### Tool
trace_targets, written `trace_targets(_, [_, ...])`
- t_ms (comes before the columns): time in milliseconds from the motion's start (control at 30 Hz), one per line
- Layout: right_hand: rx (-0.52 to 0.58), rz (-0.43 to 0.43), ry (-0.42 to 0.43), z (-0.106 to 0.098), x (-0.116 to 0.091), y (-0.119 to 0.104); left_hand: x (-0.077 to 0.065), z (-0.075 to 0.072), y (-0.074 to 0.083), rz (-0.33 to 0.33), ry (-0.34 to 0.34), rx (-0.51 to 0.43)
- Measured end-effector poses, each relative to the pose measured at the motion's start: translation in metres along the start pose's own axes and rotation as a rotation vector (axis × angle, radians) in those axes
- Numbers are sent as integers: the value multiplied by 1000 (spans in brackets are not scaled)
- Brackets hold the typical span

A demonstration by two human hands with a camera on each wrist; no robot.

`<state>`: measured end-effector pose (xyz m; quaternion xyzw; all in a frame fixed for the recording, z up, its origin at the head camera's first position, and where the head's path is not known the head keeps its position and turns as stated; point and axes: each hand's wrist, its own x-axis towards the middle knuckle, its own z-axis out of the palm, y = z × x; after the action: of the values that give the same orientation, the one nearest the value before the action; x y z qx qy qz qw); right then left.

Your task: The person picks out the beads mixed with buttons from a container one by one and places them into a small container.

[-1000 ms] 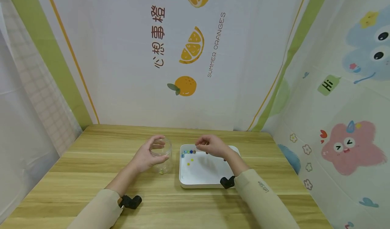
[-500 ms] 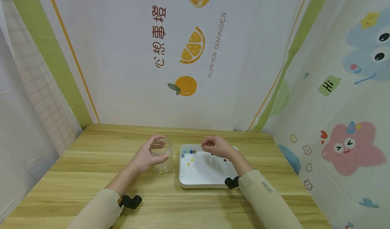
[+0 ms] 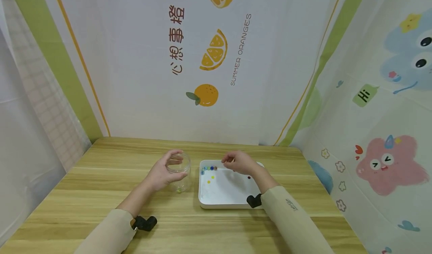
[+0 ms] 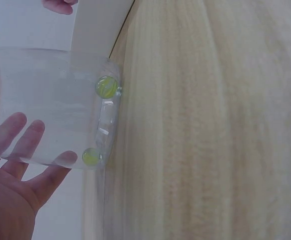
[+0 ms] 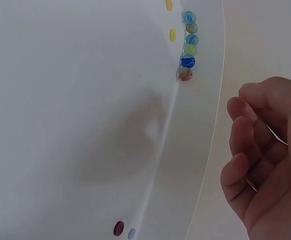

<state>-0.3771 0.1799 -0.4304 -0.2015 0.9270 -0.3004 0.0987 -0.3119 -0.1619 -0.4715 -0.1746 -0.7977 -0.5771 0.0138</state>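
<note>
While the left hand (image 3: pixel 163 176) grips the upright clear jar (image 4: pixel 50 90), the right hand (image 3: pixel 240 163), fingers curled with nothing visible in them, hovers nearer the row of glass marbles (image 5: pixel 191 39), which lies to its left along the far wall of the white tray (image 3: pixel 222 194).

The person has on a pale beige right sleeve (image 3: pixel 293 220), with small dark lettering (image 3: pixel 291 204) near its cuff that I can't quite make out, and a stubby black device (image 3: pixel 254 200) just beside it. Well to the left of the right sleeve is a matching plain left sleeve (image 3: pixel 108 233) with a bent black gadget (image 3: pixel 145 224) of similar make. Both the right hand (image 3: pixel 241 164) and the left hand (image 3: pixel 162 176) are bare.
</note>
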Motion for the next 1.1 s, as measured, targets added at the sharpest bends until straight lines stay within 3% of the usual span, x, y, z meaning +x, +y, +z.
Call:
trace_targets(400, [-191,-50,-26,7,13,-20,1,-1,-1,15,-3,-19])
trace_targets(667, [-240,-3,-133,15,19,-29,0,-1,-1,21,-2,-6])
trace_targets(1100, [-327,21,-162,20,22,-34,0,-1,-3,21,-3,12])
